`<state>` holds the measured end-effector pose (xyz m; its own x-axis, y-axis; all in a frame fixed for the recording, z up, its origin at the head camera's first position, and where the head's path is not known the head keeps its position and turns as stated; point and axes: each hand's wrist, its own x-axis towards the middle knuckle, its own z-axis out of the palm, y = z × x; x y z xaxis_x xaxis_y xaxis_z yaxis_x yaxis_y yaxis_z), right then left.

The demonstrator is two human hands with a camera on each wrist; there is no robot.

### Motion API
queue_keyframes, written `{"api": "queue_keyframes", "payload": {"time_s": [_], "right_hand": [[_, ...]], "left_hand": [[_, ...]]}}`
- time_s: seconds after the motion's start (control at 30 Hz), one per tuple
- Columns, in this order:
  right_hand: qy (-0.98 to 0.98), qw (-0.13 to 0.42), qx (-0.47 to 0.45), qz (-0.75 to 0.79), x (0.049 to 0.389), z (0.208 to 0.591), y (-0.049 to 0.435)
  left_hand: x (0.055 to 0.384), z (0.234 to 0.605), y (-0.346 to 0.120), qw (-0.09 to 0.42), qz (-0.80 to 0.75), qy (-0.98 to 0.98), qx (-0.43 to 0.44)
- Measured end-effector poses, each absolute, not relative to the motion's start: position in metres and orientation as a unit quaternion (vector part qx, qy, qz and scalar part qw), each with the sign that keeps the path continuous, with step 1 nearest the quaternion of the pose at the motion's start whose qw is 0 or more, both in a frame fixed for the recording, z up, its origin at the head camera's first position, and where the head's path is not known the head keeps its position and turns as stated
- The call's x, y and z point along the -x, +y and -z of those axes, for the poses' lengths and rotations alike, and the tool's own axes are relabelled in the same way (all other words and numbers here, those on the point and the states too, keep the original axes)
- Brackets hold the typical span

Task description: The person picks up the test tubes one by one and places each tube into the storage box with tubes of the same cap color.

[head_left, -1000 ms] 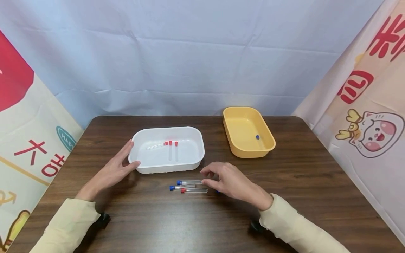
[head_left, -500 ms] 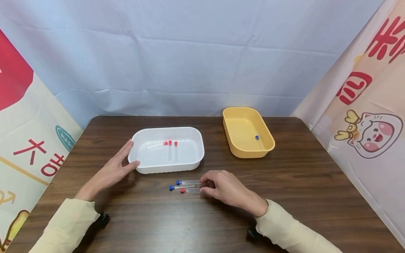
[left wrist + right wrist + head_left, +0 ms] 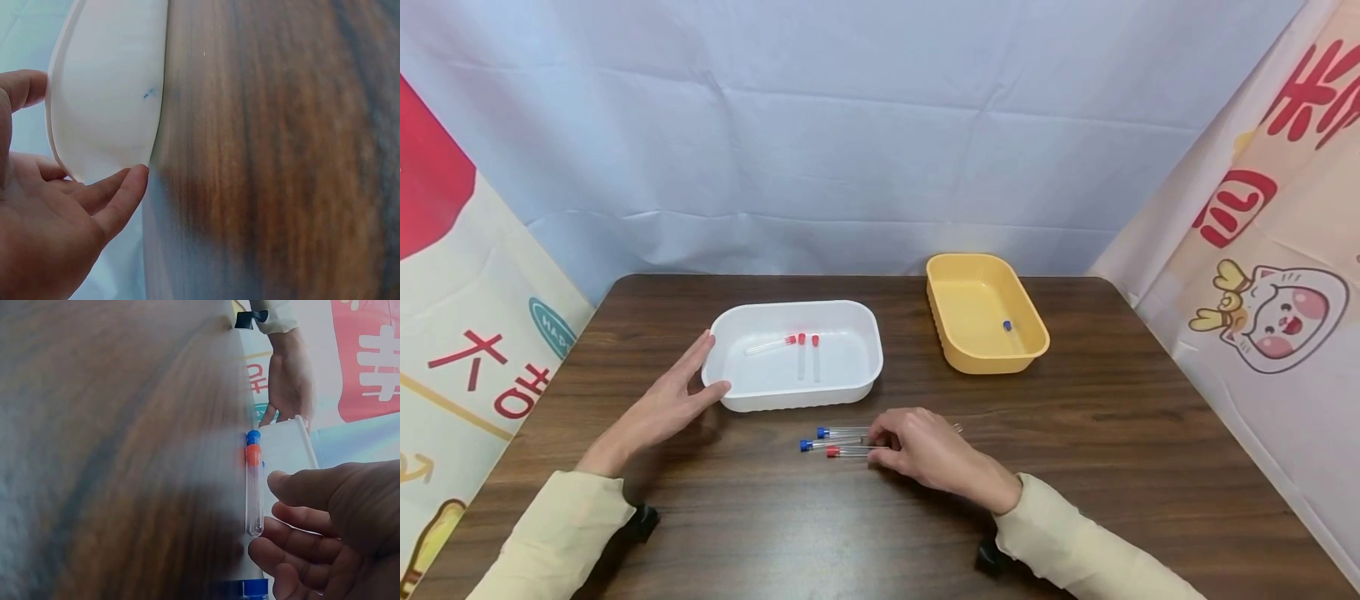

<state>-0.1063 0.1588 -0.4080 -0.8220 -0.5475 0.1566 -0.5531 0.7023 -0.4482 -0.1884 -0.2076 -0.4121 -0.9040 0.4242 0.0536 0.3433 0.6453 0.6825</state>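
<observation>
My left hand (image 3: 666,412) touches the left end of the white tray (image 3: 805,402), thumb and fingers spread along its wall. Inside that tray lie three red-capped test tubes. In front of it, a red-capped test tube (image 3: 835,452) lies on the table beside two blue-capped test tubes (image 3: 808,445). My right hand (image 3: 925,450) is low over the clear ends of these tubes. In the right wrist view its thumb and fingers (image 3: 284,481) are parted near the red-capped tube (image 3: 254,494), seemingly not gripping it. Another blue cap (image 3: 255,587) shows below.
A yellow tray (image 3: 992,365) stands at the back right with a blue-capped test tube (image 3: 1008,326) in it. The clear end of another tube (image 3: 957,427) pokes out beyond my right hand. A pale curtain (image 3: 850,167) hangs behind the table.
My right hand has moved left and slightly nearer, and now covers the clear end of the red-capped tube. The left hand keeps its place on the white tray.
</observation>
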Motion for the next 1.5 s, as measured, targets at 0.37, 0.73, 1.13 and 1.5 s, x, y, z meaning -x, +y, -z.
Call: {"api": "queue_keyframes", "payload": {"time_s": [0.37,0.73,1.13,1.5], "right_hand": [[-0.923,-0.005,-0.301,-0.239,0.103,0.41,0.154],[-0.926,-0.004,-0.311,-0.213,0.099,0.409,0.148],[-0.929,-0.034,-0.301,-0.213,0.09,0.406,0.146],[-0.936,-0.096,-0.234,-0.245,0.077,0.403,0.145]], "left_hand": [[0.19,0.412,-0.207,0.058,-0.364,0.905,-0.213],[0.19,0.411,-0.208,0.059,-0.363,0.905,-0.213],[0.19,0.41,-0.208,0.059,-0.36,0.906,-0.215],[0.19,0.412,-0.209,0.064,-0.357,0.908,-0.211]]}}
